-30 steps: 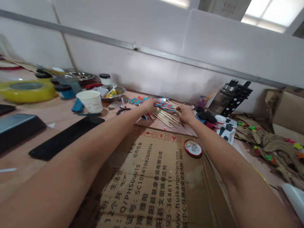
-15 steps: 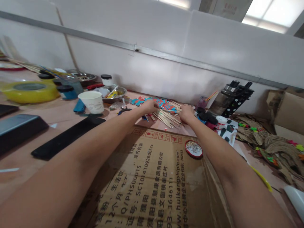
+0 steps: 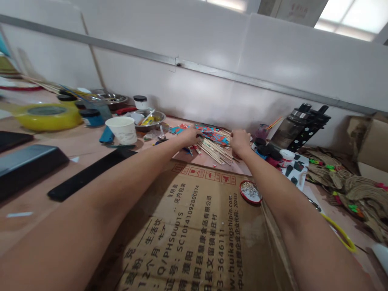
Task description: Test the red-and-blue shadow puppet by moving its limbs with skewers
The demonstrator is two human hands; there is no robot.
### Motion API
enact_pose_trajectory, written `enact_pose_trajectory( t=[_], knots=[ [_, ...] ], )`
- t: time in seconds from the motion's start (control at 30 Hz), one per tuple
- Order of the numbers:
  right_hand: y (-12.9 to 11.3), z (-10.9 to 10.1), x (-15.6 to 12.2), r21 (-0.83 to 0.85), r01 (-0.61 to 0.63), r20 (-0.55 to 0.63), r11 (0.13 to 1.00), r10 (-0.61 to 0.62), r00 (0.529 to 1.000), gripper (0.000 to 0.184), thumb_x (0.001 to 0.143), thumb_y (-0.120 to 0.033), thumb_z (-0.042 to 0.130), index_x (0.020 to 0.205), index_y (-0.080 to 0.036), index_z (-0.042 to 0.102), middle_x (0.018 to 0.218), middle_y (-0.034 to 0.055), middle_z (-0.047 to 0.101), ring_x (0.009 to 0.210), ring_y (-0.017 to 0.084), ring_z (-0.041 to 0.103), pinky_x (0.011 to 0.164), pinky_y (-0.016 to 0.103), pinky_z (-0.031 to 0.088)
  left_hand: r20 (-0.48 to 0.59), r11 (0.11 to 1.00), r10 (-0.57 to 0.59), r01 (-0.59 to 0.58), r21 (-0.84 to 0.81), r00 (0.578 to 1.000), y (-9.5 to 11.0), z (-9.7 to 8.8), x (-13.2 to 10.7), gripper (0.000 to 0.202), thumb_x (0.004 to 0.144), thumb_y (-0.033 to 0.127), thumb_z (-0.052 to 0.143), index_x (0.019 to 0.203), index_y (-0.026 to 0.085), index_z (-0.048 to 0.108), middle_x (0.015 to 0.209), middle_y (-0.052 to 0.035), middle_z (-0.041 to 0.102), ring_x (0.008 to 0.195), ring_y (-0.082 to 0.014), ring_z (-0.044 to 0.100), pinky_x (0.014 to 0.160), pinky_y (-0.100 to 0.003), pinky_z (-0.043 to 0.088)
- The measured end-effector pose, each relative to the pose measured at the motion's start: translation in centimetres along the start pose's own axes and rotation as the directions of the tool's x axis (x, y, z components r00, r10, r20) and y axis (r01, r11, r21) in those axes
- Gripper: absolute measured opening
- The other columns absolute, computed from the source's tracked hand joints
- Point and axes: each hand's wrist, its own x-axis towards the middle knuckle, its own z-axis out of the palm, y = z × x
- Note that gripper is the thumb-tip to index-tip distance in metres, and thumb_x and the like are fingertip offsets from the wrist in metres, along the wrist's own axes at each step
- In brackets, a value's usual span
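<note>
At the far side of the table lies a loose pile of thin wooden sticks, fanned out in several directions. Behind them is a heap of flat red and blue pieces. My left hand reaches in from the left, its fingers curled at the left end of the sticks. My right hand is closed at the right side of the same pile, its fingertips partly hidden. What either hand pinches is too small to make out.
A cardboard box fills the foreground, with a small red-rimmed dish on it. To the left are a paper cup, a metal bowl and a yellow tape roll. Dark bottles and brown cord bundles are at the right.
The view has shifted slightly, so everything sits a little further right in the picture. Both hands stay at the stick pile; my right hand's back has turned up slightly.
</note>
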Motion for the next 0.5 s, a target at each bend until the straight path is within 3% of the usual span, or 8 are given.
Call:
enact_pose_trajectory(
  t=[0.23,0.5],
  knots=[
    [-1.2,-1.8,0.1,0.033,-0.010,-0.009,0.999,0.010,1.000,0.030,0.093,-0.021,0.051,0.106,-0.020,0.077,0.108,0.0171,0.075,0.105,0.030,0.068,0.092,0.040,0.046,-0.016,0.999,-0.023,0.023,-0.024,1.000,0.0,-0.3,-0.3,0.026,0.084,0.031,0.064,0.103,0.027,0.080,0.097,-0.0048,0.077,0.107,-0.0248,0.064,0.089,-0.028,0.046],
    [-1.7,-2.6,-0.5,0.080,0.023,-0.023,0.996,-0.022,1.000,0.032,0.093,-0.022,0.048,0.106,-0.019,0.077,0.108,0.0156,0.076,0.104,0.030,0.068,0.088,0.037,0.049,-0.129,0.971,-0.227,0.214,-0.111,0.965,-0.3,-1.2,-0.9,0.023,0.085,0.023,0.061,0.098,0.020,0.081,0.086,-0.0083,0.078,0.085,-0.0235,0.069,0.074,-0.030,0.047]
  ],
)
